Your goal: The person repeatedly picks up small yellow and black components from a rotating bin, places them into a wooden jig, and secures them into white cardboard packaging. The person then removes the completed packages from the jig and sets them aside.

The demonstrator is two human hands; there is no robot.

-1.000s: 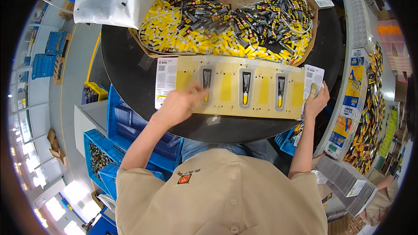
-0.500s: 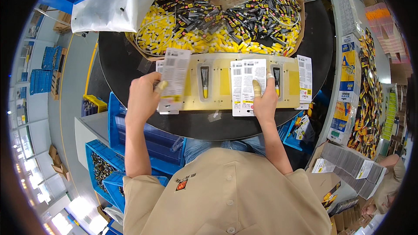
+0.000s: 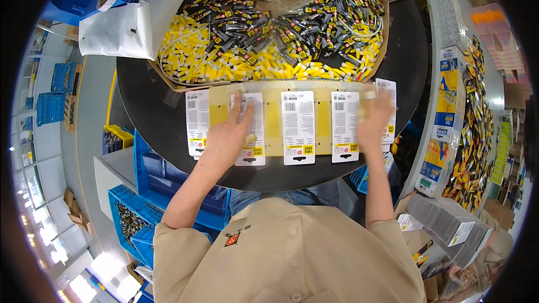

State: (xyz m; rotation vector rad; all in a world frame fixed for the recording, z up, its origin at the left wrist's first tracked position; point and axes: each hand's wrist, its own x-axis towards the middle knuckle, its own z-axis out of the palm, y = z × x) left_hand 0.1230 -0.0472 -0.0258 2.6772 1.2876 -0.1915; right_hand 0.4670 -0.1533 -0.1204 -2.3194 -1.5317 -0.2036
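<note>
A cream-yellow tray [image 3: 273, 115] lies along the near edge of the round black table [image 3: 151, 106], with several white printed backing cards [image 3: 297, 126] in a row on it. My left hand [image 3: 225, 137] rests on the second card from the left [image 3: 256, 140], its first two fingers stretched out and apart, a finger cot on its thumb. My right hand [image 3: 375, 123] is smeared by motion between the fourth card [image 3: 345, 123] and a card at the tray's right end [image 3: 391, 92]. Whether it holds anything is hidden. Another card [image 3: 196, 120] lies at the left end.
Beyond the tray, a cardboard-walled bin [image 3: 185, 85] holds a heap of small black tubes with yellow caps [image 3: 264, 62]. Blue crates [image 3: 154, 177] stand low at the left. At the right, a side bench carries stacked grey cards [image 3: 443, 219] and packaged goods. Another person's sleeve [image 3: 497, 249] shows there.
My left hand has laid its card on the tray. My right hand has moved right, away from the middle cards. Cards now cover the tray's wells where tubes showed before.
</note>
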